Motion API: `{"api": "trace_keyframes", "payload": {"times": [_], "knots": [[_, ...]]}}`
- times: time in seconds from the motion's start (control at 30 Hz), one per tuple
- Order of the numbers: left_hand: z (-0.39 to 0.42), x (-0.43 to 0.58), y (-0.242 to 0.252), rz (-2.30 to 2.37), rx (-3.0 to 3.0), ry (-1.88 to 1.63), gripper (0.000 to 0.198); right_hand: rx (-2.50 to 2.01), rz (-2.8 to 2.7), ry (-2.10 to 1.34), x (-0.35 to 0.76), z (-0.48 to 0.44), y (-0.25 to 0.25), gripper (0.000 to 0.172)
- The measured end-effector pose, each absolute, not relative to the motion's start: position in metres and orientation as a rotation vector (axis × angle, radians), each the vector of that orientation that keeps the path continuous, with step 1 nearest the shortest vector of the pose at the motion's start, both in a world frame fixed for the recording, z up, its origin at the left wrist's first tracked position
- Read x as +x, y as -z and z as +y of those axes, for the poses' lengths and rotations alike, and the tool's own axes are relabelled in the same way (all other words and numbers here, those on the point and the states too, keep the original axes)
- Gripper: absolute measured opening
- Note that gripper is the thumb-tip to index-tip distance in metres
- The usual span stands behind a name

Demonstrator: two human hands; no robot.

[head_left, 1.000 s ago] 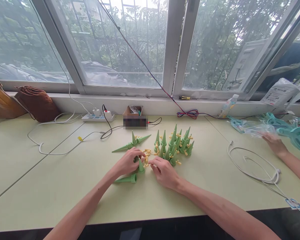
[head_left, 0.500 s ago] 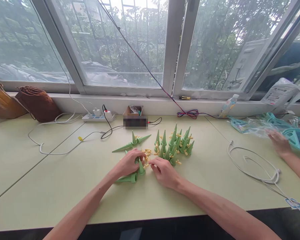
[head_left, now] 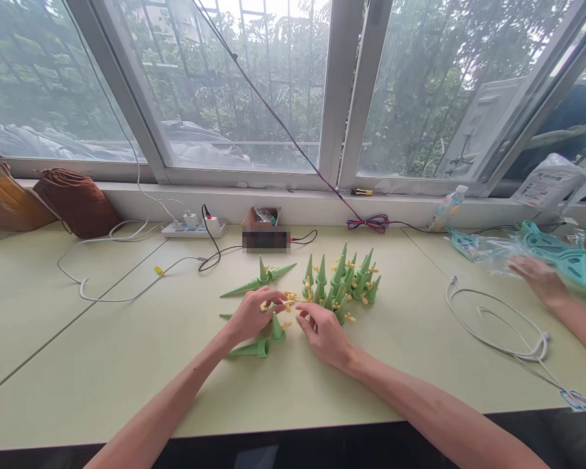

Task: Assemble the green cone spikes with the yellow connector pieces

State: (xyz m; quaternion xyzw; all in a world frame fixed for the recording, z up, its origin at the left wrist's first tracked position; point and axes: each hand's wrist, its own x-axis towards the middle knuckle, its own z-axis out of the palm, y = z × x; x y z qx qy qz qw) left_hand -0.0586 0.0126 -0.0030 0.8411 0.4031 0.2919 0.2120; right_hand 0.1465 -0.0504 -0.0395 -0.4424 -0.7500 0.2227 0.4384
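My left hand (head_left: 256, 314) is closed, its thumb and fingertips pinching a small yellow tap valve (head_left: 289, 302). Just to the right, my right hand (head_left: 326, 333) is curved with thumb and index finger apart, and I see nothing held between them. A green cone spike (head_left: 277, 329) stands upright below my left fingers with a yellow valve on its side. One green spike (head_left: 247, 350) lies near my left wrist. Several upright green spikes with yellow valves (head_left: 339, 280) crowd behind my right hand. More green spikes (head_left: 244, 287) lie behind my left hand, one upright among them.
A small open box (head_left: 262, 216) and a power strip (head_left: 190, 230) sit by the window ledge. White cables (head_left: 493, 322) coil on the right. Another person's hand (head_left: 540, 280) rests near teal plastic items (head_left: 579, 264). A bottle (head_left: 448, 208) stands at back right.
My left fingers have risen slightly, with the yellow valve now at their tips. My right thumb and index finger have spread apart. The other person's hand has shifted a little left.
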Motion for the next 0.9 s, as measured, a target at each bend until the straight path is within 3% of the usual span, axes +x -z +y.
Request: {"api": "trace_keyframes", "payload": {"times": [0.33,0.67,0.77,0.9], "knots": [[0.007,-0.051,-0.002,0.973,2.128,-0.883,0.01,-1.047,-1.781,-0.633,0.145,-0.047,0.038,0.023],[0.004,-0.048,-0.003,0.947,2.121,-0.847,0.015,-1.065,-1.755,-0.728,0.144,-0.049,0.031,0.024],[0.005,-0.049,-0.006,0.97,2.171,-0.884,0.025,-1.064,-1.717,-0.754,0.144,-0.049,0.032,0.022],[0.007,-0.056,-0.012,0.944,2.147,-1.063,0.057,-1.052,-1.663,-0.772,0.144,-0.049,0.034,0.02]]}}
